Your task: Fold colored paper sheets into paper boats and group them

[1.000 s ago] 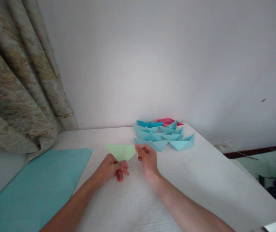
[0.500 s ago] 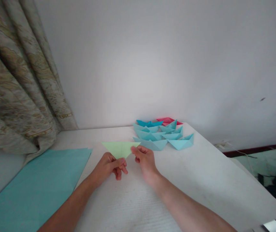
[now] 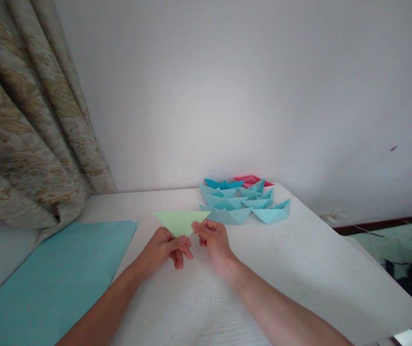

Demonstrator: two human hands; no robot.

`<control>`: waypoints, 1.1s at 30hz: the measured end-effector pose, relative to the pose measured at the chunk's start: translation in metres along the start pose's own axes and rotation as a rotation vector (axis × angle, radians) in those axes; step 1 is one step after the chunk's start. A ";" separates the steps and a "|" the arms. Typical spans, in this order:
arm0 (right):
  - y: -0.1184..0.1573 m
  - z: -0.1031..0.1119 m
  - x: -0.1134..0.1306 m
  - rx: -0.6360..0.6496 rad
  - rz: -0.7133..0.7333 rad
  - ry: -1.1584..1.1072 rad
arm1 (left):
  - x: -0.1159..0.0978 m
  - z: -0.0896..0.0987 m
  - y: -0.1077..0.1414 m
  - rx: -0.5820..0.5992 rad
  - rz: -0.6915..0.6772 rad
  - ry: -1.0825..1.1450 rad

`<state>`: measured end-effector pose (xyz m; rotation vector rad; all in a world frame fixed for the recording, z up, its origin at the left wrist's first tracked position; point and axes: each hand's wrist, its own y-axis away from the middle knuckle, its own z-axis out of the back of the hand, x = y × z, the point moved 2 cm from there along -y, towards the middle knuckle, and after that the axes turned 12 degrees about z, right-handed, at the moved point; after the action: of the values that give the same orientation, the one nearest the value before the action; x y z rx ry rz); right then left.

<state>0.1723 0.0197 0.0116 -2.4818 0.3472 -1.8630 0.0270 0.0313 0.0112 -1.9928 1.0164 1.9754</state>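
Above the white table, left hand and right hand pinch green paper.

White table: teal paper sheet left; blue origami boats, red boat behind.

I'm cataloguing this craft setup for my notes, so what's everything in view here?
curtain: one, beige with a patterned print, hanging at the left
wall: one, pale grey-white, behind the table
table: one, white, across the lower part of the view
paper sheet: one, teal, flat at the table's left
pale blue paper boats: about seven, grouped at the table's far edge
darker blue paper boat: one, at the back of that group
red folded paper: one, partly hidden behind the group
folded paper triangle: one, pale green, between the hands
left hand: one, holding the triangle's lower point
right hand: one, holding the triangle's right side
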 end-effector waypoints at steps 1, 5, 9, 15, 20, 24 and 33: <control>-0.002 0.003 0.001 -0.054 0.007 -0.017 | 0.000 0.000 0.000 -0.010 -0.002 0.008; -0.006 0.007 -0.001 -0.105 -0.042 -0.019 | -0.004 0.008 0.000 -0.251 -0.118 0.094; 0.002 -0.002 -0.004 0.165 -0.086 0.127 | -0.009 0.017 0.004 -0.472 -0.275 0.106; 0.011 -0.009 -0.005 0.401 -0.076 0.235 | -0.011 0.011 0.006 -0.526 -0.274 -0.051; 0.012 -0.009 -0.008 0.473 -0.046 0.227 | -0.010 0.008 0.003 -0.475 -0.281 -0.018; 0.012 -0.008 -0.007 0.429 -0.046 0.252 | -0.012 0.011 0.004 -0.529 -0.290 -0.083; 0.004 -0.003 -0.007 0.278 -0.027 0.192 | -0.009 0.009 0.008 -0.505 -0.311 -0.209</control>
<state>0.1666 0.0179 0.0057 -2.1464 0.0510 -2.0083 0.0164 0.0335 0.0216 -1.9450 0.1494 2.3466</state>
